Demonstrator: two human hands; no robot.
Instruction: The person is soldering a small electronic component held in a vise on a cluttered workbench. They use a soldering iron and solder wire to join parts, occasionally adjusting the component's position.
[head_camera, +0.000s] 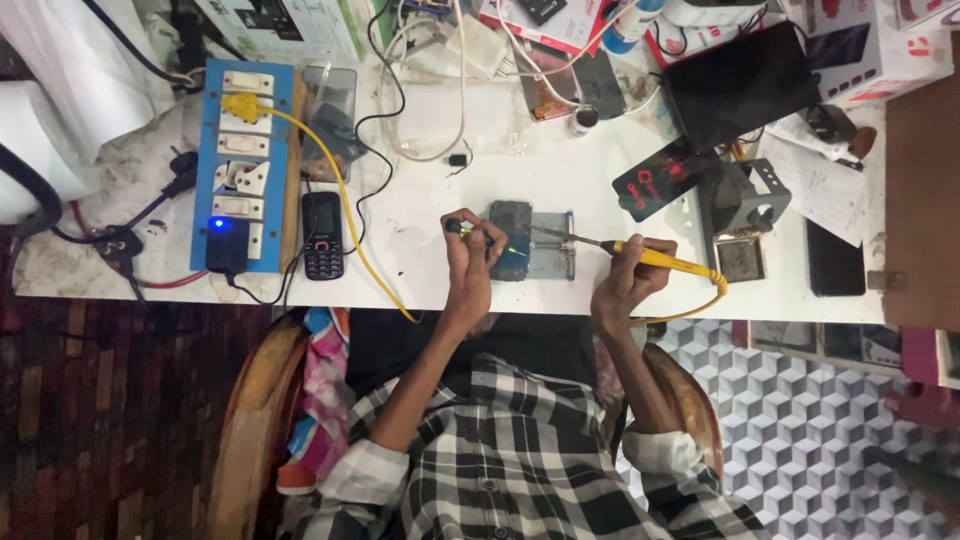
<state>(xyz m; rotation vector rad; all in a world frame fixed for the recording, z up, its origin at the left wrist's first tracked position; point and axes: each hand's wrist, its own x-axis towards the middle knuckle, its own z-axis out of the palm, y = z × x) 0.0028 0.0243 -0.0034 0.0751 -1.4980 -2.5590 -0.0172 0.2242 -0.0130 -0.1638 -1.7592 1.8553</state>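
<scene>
**Bench inspection: two hands at a clamped phone**

White worktable, cluttered across its far half, bare at the near edge. The person sits against the near edge in a black-and-white checked shirt, both sleeves rolled.

Blue switch board lies at the table's left end, one blue lamp lit; a yellow plug sits in it. A dark tablet lies at the far right, a red-and-black case just beside it. A metal iron stand sits right of centre.

At the table's middle near edge, a metal holder grips a dark phone lying flat.

Left hand: closed on a slim dark tool, fingers resting against the phone's left edge.

Right hand: closed on the yellow handle of a soldering iron, held pen-fashion. Its metal tip reaches left over the holder to the phone's right side; contact cannot be confirmed. Its yellow cord loops off the table edge beside the wrist.

A black keypad phone lies just right of the switch board, well apart from both hands, with a yellow cable running past it.
</scene>
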